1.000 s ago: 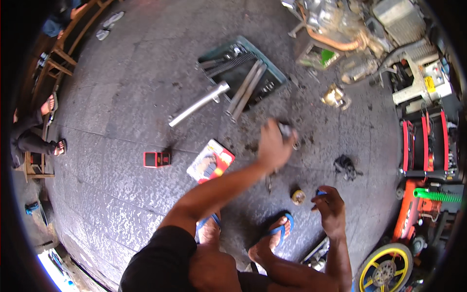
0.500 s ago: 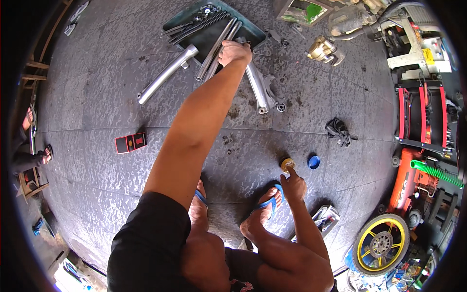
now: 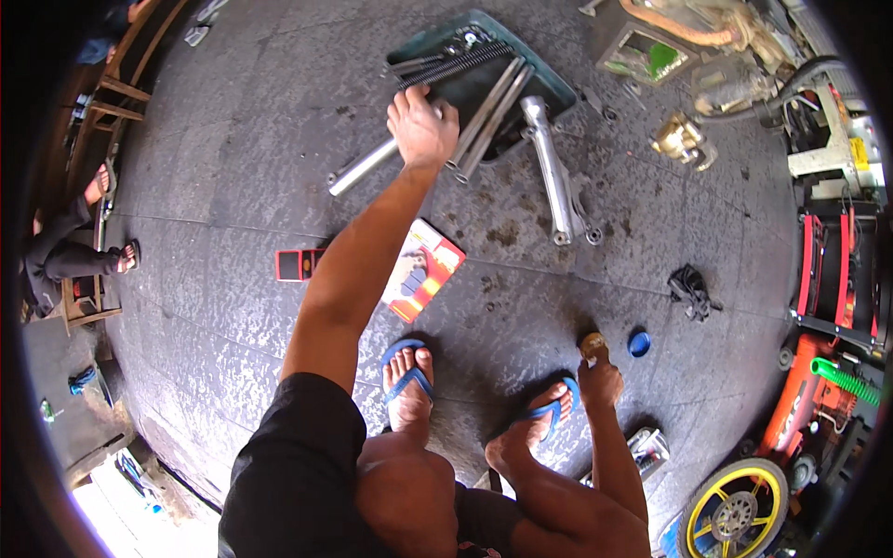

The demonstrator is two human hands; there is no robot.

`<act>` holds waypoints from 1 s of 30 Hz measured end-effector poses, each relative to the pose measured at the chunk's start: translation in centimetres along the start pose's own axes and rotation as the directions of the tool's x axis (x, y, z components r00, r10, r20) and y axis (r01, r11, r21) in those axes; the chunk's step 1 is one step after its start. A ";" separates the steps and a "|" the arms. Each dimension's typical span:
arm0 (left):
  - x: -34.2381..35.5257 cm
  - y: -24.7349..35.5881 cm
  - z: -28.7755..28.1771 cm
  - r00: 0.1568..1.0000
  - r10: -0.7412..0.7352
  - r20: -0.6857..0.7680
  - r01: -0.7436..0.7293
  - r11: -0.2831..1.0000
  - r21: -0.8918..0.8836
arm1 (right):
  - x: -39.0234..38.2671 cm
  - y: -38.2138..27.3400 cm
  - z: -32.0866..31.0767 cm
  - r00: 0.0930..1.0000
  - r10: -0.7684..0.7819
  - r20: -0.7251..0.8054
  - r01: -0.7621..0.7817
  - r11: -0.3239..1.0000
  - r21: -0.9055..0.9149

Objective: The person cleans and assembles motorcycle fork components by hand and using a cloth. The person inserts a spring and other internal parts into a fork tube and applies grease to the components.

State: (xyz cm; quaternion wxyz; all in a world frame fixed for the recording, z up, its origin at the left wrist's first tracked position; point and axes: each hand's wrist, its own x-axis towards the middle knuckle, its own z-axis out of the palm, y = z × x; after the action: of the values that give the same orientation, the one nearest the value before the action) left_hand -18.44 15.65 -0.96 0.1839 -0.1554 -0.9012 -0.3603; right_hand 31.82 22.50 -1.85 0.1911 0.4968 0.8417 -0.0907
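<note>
My left hand [image 3: 423, 128] is closed over the upper end of a silver fork leg [image 3: 363, 167], lying slanted on the floor. Two slim metal tubes [image 3: 493, 116] rest against the dark green tray [image 3: 558, 93] just right of it, near long coil springs [image 3: 456, 65]. A second silver fork leg [image 3: 551, 177] lies farther right. Low at the right, my right hand [image 3: 600, 379] reaches down to a small yellowish tub [image 3: 592, 346], one finger at its opening and the others curled, partly hidden. The blue lid [image 3: 638, 343] lies beside the tub.
A red box [image 3: 296, 266] and a red-yellow package [image 3: 426, 270] lie near my left forearm. A black rag [image 3: 690, 293], a brass-coloured part [image 3: 682, 139] and a yellow-rimmed wheel [image 3: 735, 511] are on the right. A person's feet [image 3: 128, 258] show at the left.
My left hand has moved from the right fork leg to the left one. The package, hidden by my forearm before, now shows. My right hand stays at the tub; the whole view has shifted.
</note>
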 end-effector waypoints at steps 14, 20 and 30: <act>2.4 -1.1 -3.3 0.807 -0.160 0.568 -0.052 0.939 0.339 | -1.5 -2.4 -6.4 0.985 0.031 0.172 -0.158 0.584 0.796; -2.7 3.4 -14.3 0.871 0.244 0.426 -0.116 0.945 -0.305 | -2.5 -4.8 -16.7 0.918 -0.333 0.214 -0.251 -0.071 0.965; -8.4 8.3 -18.9 0.726 0.522 0.449 -0.182 0.774 -0.607 | -4.6 -11.0 -25.0 0.737 -0.676 0.028 -0.099 -0.066 0.993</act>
State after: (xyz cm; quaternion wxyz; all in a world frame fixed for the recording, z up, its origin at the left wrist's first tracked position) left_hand -3.46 6.79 12.93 -0.0897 -0.4793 -0.7294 -0.4799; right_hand 18.43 22.00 22.42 -0.0105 0.2221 0.5234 -0.8225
